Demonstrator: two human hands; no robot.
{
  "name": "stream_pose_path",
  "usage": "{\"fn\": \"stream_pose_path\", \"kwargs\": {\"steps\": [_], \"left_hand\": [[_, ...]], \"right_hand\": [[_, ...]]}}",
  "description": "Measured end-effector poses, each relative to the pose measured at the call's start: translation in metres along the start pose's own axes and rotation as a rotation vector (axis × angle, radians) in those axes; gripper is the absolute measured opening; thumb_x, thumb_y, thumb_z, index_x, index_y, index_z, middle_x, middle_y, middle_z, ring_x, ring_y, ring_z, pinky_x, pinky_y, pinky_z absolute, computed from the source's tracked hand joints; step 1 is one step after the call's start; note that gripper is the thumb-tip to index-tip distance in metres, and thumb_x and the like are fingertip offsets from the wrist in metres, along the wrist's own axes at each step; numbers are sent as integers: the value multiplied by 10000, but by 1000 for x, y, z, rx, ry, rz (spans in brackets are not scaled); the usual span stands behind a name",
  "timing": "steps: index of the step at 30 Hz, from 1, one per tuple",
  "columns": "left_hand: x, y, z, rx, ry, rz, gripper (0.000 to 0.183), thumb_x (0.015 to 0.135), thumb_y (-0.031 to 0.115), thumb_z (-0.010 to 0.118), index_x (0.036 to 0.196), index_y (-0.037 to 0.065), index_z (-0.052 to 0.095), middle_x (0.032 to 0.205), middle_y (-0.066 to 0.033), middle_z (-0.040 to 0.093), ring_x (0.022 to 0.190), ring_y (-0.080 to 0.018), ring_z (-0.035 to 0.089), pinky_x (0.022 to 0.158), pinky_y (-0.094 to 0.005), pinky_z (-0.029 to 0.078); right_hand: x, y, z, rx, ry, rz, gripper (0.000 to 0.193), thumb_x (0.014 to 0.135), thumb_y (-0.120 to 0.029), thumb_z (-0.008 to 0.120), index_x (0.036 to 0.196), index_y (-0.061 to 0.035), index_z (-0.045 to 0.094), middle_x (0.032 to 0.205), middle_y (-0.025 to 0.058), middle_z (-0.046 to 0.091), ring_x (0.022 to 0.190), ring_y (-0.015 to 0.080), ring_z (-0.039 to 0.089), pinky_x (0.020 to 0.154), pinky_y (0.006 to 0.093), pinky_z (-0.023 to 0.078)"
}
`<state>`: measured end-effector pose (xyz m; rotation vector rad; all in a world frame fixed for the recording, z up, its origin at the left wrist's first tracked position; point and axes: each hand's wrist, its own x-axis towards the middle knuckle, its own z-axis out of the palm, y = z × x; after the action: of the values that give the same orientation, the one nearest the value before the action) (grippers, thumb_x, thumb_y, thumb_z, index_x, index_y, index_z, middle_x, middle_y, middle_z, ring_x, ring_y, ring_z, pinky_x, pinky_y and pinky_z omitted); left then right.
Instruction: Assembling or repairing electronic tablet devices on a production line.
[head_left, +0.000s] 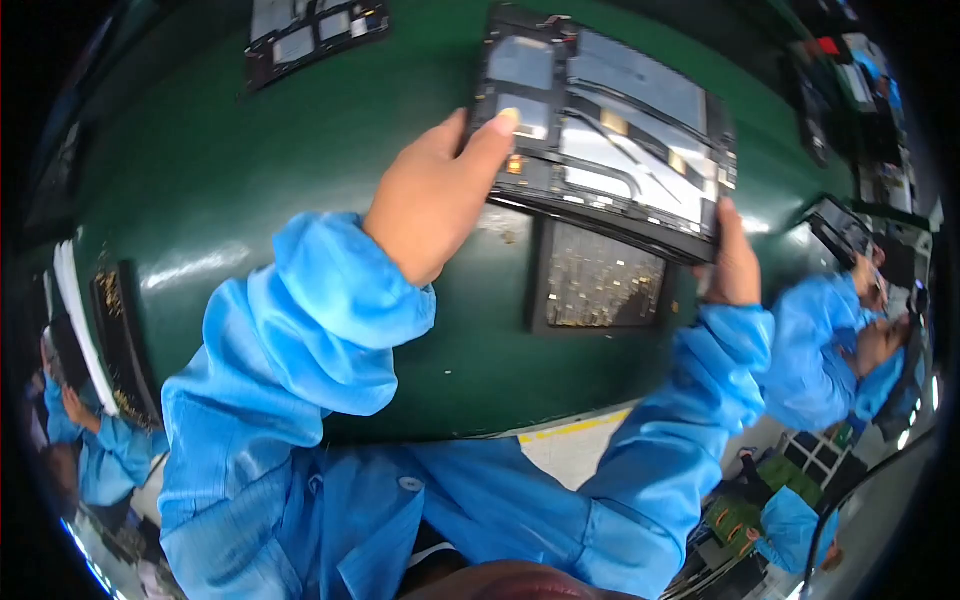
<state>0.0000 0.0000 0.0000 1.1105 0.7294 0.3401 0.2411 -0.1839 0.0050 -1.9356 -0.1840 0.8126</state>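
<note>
In the head view, the person's left hand [432,200] reaches up and forward from a blue sleeve, wrist bent, thumb laid flat on the upper face of an opened tablet chassis [610,130] at its left edge; the other fingers are hidden beneath, so the grip is clenched on that edge. The right hand [733,265] comes up from the lower right, its fingers wrapped around the chassis's near right corner, also grasping it. The chassis is held above the green desk [250,200], clear of its surface, inner side up with silver shielding and black cables showing. Its long axis runs from left to right and drops toward the right, and its near edge tilts down toward the person. Directly below it a dark flat panel [600,280] lies on the desk. Another opened chassis [310,35] lies at the far left of the desk, well apart. At the right a co-worker's hands [872,290] hold a similar device [840,230].
</note>
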Motion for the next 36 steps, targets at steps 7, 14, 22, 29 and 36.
{"fn": "stream_pose_path", "kwargs": {"steps": [7,14,22,29,36], "left_hand": [[14,21,-104,-733,739,119,726,778,364,523,1264,-14,137,1315,-170,128,1177,-336,215,984,-373,191],[18,49,-137,639,971,19,669,790,207,526,1283,39,107,1270,-161,243,1143,-274,316,948,-343,275],[41,51,-163,-290,1080,233,526,786,209,542,1203,29,276,1145,-138,386,1085,-230,385,918,-328,323],[77,40,-224,-959,753,362,234,796,227,521,881,13,479,801,-108,513,693,-199,486,624,-281,425],[35,59,-177,-676,671,410,258,772,138,502,985,4,444,899,-105,525,870,-218,496,776,-349,400]], "right_hand": [[-113,-7,67,-219,79,-568,281,800,-249,492,919,3,534,652,28,530,551,114,461,495,234,363],[-174,53,199,-9,-1167,-327,310,778,-276,520,950,-20,553,788,150,584,713,275,566,635,311,453],[-169,56,208,-46,-1203,-128,325,794,-277,490,970,-8,542,873,163,574,795,273,560,697,297,440],[-168,54,211,-106,-1212,-66,331,791,-268,508,989,-4,534,868,166,574,773,246,563,696,276,436],[-173,67,208,60,-1227,3,442,783,-187,547,1152,6,400,887,98,564,736,111,520,673,223,415]]}}
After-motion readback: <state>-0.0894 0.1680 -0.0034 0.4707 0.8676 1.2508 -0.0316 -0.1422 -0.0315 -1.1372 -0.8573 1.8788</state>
